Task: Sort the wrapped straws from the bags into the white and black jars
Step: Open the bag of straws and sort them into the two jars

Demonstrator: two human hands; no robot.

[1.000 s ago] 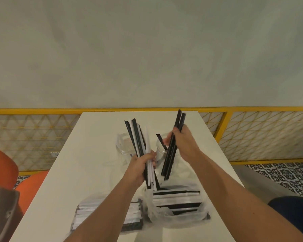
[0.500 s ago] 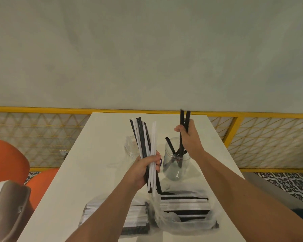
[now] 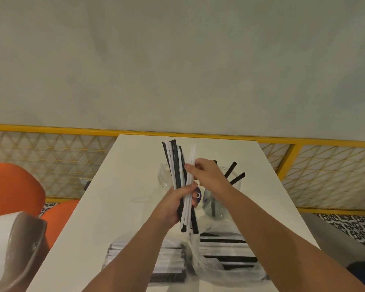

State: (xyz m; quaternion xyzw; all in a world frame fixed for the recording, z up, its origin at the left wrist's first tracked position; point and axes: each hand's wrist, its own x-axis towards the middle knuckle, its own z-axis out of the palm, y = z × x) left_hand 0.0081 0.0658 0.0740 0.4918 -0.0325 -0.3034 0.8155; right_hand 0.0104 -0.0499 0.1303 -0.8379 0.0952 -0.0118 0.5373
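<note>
Straws (image 3: 177, 165), slim, black and white, bunched upright

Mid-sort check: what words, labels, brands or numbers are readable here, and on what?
None readable.
Round dark-blue sticker, apparently on the clear jar: white mark, partly hidden by the left hand, too blurred to read.
Wrapped straws and bags: no print visible.

Smooth matt wht tabletop (image 3: 118, 207); clear glossy plastic jar (image 3: 208, 204); thin crinkly transp. plastic bag (image 3: 230, 275); matt paper-wrapped blk/wht straws (image 3: 175, 165).
</note>
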